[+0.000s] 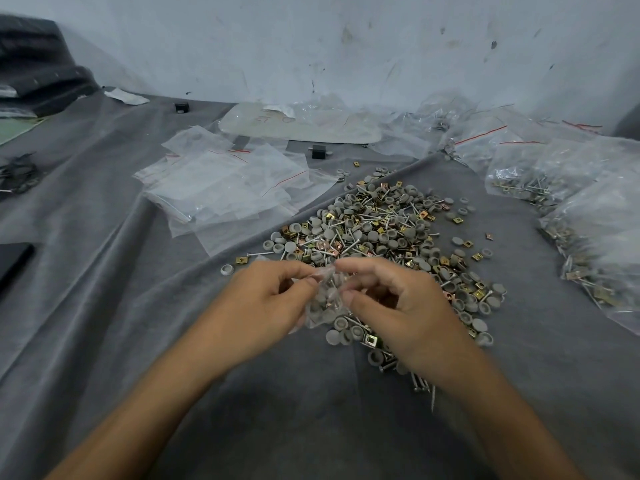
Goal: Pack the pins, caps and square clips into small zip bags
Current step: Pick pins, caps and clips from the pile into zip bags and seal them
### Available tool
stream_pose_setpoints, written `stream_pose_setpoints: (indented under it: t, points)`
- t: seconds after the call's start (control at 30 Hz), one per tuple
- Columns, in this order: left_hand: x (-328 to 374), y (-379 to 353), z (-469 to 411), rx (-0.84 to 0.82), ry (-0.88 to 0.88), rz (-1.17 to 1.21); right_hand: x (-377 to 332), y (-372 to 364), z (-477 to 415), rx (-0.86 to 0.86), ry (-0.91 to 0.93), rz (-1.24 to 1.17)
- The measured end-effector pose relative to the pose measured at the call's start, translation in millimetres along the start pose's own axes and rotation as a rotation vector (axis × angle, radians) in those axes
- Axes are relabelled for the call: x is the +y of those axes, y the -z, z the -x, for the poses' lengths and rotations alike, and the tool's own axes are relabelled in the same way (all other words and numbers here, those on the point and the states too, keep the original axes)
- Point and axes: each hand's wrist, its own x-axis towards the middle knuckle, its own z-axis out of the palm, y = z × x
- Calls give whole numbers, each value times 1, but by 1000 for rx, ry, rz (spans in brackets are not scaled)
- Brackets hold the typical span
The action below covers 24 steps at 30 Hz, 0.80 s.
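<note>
A small clear zip bag [323, 299] with grey caps and pins inside hangs between my two hands, just above the grey cloth. My left hand [266, 303] pinches its top edge from the left, and my right hand [398, 306] pinches the same edge from the right. Behind and under my right hand spreads a loose pile [384, 233] of grey round caps, metal pins and gold square clips. A heap of empty zip bags [225, 188] with red seal lines lies to the left of the pile.
Filled bags [568, 188] of the same parts lie along the right side. A larger clear bag [301, 124] lies flat at the back by the wall. Two small black blocks [318, 151] sit on the cloth. A dark flat object [14, 261] lies at the left edge.
</note>
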Motion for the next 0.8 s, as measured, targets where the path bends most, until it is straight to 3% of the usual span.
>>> stream_pose_setpoints:
  t: [0.27, 0.57, 0.8]
  points:
    - [-4, 14, -3, 54, 29, 29, 13, 37, -3, 146, -16, 254]
    - [0, 20, -4, 110, 66, 74, 18, 8, -3, -54, 48, 627]
    - [2, 21, -2, 114, 74, 32, 22, -12, -11, -36, 56, 771]
